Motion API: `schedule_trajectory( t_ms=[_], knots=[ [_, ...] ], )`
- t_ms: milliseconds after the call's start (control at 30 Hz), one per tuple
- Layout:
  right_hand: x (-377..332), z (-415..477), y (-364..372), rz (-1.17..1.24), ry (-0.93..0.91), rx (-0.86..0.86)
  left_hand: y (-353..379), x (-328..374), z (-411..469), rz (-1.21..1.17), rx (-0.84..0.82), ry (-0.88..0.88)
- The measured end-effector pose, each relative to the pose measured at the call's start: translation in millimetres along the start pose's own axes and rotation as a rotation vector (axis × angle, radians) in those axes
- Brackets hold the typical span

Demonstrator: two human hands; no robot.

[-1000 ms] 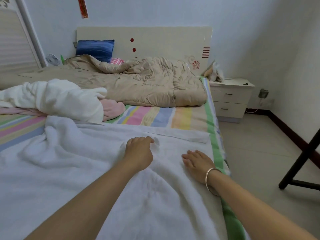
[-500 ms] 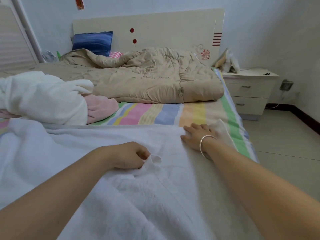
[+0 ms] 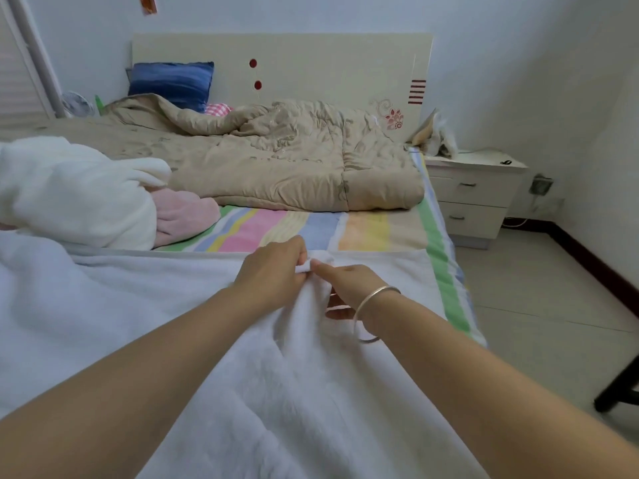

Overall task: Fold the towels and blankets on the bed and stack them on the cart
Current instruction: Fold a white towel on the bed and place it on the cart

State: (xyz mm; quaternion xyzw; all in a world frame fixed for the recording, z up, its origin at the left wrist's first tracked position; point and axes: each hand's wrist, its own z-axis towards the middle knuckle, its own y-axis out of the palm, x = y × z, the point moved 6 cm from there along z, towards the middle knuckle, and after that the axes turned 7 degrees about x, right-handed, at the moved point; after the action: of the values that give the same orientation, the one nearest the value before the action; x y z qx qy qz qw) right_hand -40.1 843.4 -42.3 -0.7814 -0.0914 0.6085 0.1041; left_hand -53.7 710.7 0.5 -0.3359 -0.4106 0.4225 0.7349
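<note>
Since half a second ago the two hands have come together: the left hand [image 3: 273,271] and right hand [image 3: 349,288], then apart, now meet at the far edge of the white towel [image 3: 138,305], each pinching one bunched tuck of cloth between curled fingers. The towel, plush and deep-piled, lies spread over the near end of the bed, loosely rumpled and not yet folded. Judged progress: early. Nothing is folded, and no cart is in view. Far left, a cream fleece blanket [image 3: 79,195] lies heaped on a pink blanket [image 3: 183,212], both soft and unfolded. Beyond them are a beige quilted comforter [image 3: 276,160], the pastel striped sheet [image 3: 294,229], and a smooth nightstand [image 3: 473,191] to the right.
</note>
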Motion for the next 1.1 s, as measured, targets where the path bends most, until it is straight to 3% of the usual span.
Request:
schedule_trajectory(
  t_ms=[133,233,267,333,433,600,900,1100],
  knots=[
    [-11.2,19.8,-54.7,-0.076,-0.202,0.372,10.2,36.7,34.5,-0.056,0.111,-0.099],
    [-0.6,37.1,-118.9,-0.168,-0.164,0.617,25.2,55.6,60.5,-0.108,0.011,-0.171],
    [10.2,44.7,-133.8,-0.208,-0.091,0.634,30.8,55.4,64.5,-0.049,-0.057,-0.153],
    [34.0,53.3,-142.8,-0.375,0.098,0.503,40.5,36.1,65.0,0.103,-0.176,-0.117],
    [42.3,60.4,-138.3,-0.462,0.077,0.433,46.0,-24.5,53.2,0.196,-0.246,-0.127],
    [20.2,80.0,-123.6,-0.399,0.033,0.357,47.6,-82.6,41.8,-0.129,-0.163,-0.285],
    [32.6,88.0,-152.1,-0.515,-0.028,0.594,69.5,-60.0,69.5,0.139,0.068,-0.137],
    [56.3,102.9,-158.7,-0.514,0.032,0.547,93.9,-48.9,92.2,0.360,0.118,-0.010]
  ],
)
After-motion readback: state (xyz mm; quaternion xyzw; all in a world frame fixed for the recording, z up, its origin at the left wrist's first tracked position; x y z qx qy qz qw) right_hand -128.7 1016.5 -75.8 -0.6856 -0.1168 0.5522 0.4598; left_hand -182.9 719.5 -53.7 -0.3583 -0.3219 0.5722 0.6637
